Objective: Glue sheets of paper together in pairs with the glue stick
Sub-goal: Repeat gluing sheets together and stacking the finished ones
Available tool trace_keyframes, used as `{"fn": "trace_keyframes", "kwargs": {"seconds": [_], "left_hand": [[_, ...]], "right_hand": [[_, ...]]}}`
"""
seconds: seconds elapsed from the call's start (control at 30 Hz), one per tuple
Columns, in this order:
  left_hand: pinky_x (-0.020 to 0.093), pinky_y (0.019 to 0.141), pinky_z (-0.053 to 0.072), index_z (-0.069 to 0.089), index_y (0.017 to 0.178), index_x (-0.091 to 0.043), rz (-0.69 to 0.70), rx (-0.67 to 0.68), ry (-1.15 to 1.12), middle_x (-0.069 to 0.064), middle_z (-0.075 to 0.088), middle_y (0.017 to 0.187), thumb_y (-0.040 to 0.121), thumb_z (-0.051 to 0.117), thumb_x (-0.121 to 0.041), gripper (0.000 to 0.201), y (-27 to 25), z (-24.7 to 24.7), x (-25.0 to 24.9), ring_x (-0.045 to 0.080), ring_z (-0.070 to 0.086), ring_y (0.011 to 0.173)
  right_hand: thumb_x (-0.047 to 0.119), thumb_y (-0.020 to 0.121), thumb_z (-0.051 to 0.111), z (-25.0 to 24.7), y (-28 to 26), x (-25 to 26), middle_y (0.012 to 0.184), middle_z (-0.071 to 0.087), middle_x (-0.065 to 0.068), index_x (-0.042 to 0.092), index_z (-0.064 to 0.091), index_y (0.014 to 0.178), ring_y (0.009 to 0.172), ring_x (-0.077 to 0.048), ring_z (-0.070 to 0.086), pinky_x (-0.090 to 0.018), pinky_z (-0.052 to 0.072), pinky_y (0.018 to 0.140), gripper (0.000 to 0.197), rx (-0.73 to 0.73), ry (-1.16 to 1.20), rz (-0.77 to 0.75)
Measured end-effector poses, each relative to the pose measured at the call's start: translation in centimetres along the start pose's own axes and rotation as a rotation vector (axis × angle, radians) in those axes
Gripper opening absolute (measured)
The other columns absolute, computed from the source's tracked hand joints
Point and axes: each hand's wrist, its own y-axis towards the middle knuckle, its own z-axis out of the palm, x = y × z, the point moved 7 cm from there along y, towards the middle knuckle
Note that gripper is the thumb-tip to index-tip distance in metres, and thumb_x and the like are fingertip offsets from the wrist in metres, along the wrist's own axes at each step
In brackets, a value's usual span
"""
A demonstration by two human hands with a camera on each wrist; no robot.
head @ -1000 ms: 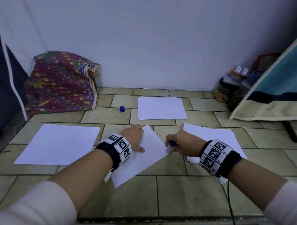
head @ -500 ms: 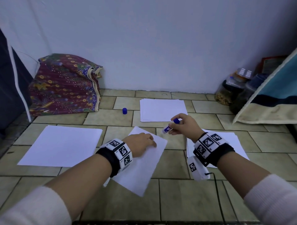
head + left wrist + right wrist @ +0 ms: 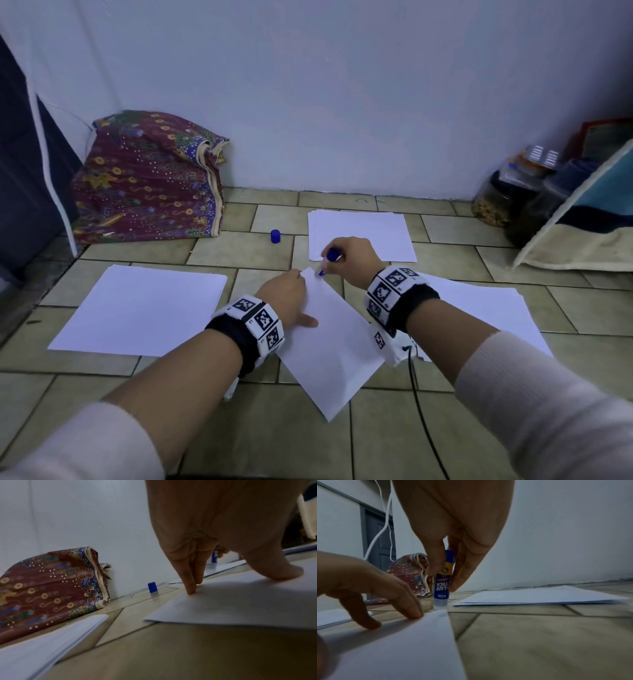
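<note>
A single white sheet (image 3: 337, 346) lies at an angle on the tiled floor in front of me. My left hand (image 3: 286, 298) presses it flat with straight fingers (image 3: 190, 586) near its far corner. My right hand (image 3: 352, 260) pinches a blue glue stick (image 3: 442, 582), held upright with its tip down on that far corner of the sheet (image 3: 419, 642). The stick's blue cap (image 3: 275, 236) stands on the floor behind. More paper lies in stacks: one at the left (image 3: 144, 308), one at the back (image 3: 363, 233), one at the right (image 3: 486, 308).
A patterned fabric bundle (image 3: 147, 181) leans against the wall at the back left. Jars (image 3: 503, 198) and a folded blue and cream blanket (image 3: 589, 226) fill the back right corner. A black cable (image 3: 424, 421) runs from my right wrist across the tiles.
The right hand brought the glue stick from the sheet's right edge up through the air and down onto the sheet's far corner. The left hand slid toward that corner, and the sheet turned.
</note>
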Motion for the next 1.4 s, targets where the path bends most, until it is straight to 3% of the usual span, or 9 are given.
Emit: {"fn": "trace_keyframes", "kwargs": {"seconds": [0.2,0.5,0.73,0.87,0.97,1.07,1.17,1.3,1.4], "left_hand": [[0.026,0.086,0.041,0.045,0.129,-0.005,-0.017,-0.016,-0.072,0.008,0.050,0.127,0.082,0.069,-0.047,0.067,-0.1,0.0,0.2,0.021,0.053,0.112],[0.030,0.091,0.044,0.042,0.131,-0.006,-0.055,-0.023,-0.084,0.006,0.048,0.130,0.081,0.070,-0.049,0.071,0.0,0.2,0.4,0.022,0.053,0.115],[0.030,0.089,0.043,0.041,0.131,-0.007,-0.043,-0.035,-0.098,0.006,0.047,0.131,0.079,0.071,-0.049,0.073,0.0,0.6,0.4,0.023,0.052,0.113],[0.031,0.093,0.042,0.039,0.134,-0.006,-0.041,-0.036,-0.052,0.006,0.043,0.136,0.081,0.068,-0.051,0.076,0.0,0.4,0.3,0.022,0.050,0.118],[0.030,0.092,0.042,0.041,0.132,-0.005,-0.051,-0.024,-0.032,0.006,0.044,0.134,0.081,0.067,-0.053,0.075,0.0,0.4,0.2,0.022,0.050,0.118],[0.030,0.093,0.042,0.042,0.131,-0.005,-0.050,-0.015,-0.014,0.005,0.043,0.134,0.081,0.066,-0.055,0.075,-0.1,0.3,0.2,0.021,0.050,0.118],[0.031,0.093,0.044,0.044,0.129,-0.006,-0.038,-0.004,0.004,0.004,0.043,0.133,0.081,0.065,-0.057,0.073,0.0,0.4,0.2,0.020,0.049,0.117],[0.030,0.090,0.044,0.045,0.127,-0.007,-0.027,-0.010,0.016,0.003,0.044,0.130,0.081,0.064,-0.058,0.071,0.1,0.3,0.3,0.019,0.049,0.115],[0.030,0.091,0.043,0.044,0.129,-0.007,-0.017,0.004,0.045,0.003,0.042,0.130,0.085,0.061,-0.055,0.067,0.2,0.3,0.2,0.019,0.048,0.117]], "right_hand": [[0.010,0.082,0.068,2.3,1.9,2.6,0.105,0.068,-0.007,0.008,0.067,0.103,0.099,-0.018,0.060,-0.021,0.046,0.078,0.022,0.108,-0.191,-0.043],[0.010,0.084,0.066,2.3,1.5,3.8,0.107,0.066,-0.010,0.007,0.067,0.107,0.103,-0.023,0.059,-0.027,0.048,0.081,0.023,0.253,-0.442,-0.123],[0.006,0.086,0.061,1.2,-1.4,2.6,0.106,0.067,-0.009,0.007,0.065,0.109,0.102,-0.022,0.059,-0.023,0.043,0.072,0.023,0.304,-0.448,-0.140],[0.008,0.087,0.060,0.4,-3.4,1.5,0.104,0.067,-0.005,0.011,0.065,0.110,0.099,-0.018,0.057,-0.014,0.032,0.053,0.023,0.300,-0.471,-0.153],[0.009,0.087,0.062,0.0,-4.8,0.6,0.100,0.069,-0.005,0.011,0.066,0.107,0.086,-0.014,0.053,-0.019,0.036,0.060,0.021,0.312,-0.440,-0.155],[0.010,0.087,0.063,-0.5,-6.4,0.0,0.098,0.070,-0.003,0.009,0.066,0.107,0.083,-0.011,0.049,-0.020,0.038,0.070,0.020,0.342,-0.447,-0.163],[0.011,0.087,0.064,-1.1,-7.9,-0.8,0.099,0.069,-0.004,0.010,0.066,0.108,0.092,-0.017,0.056,-0.022,0.043,0.072,0.021,0.359,-0.442,-0.155],[0.007,0.086,0.064,-1.8,-9.5,-1.7,0.099,0.069,-0.005,0.011,0.066,0.106,0.091,-0.017,0.058,-0.024,0.048,0.077,0.021,0.392,-0.430,-0.141],[0.010,0.087,0.064,-2.1,-10.7,-2.2,0.100,0.068,-0.005,0.012,0.066,0.109,0.082,-0.015,0.052,-0.021,0.041,0.072,0.022,0.406,-0.462,-0.147]]}}
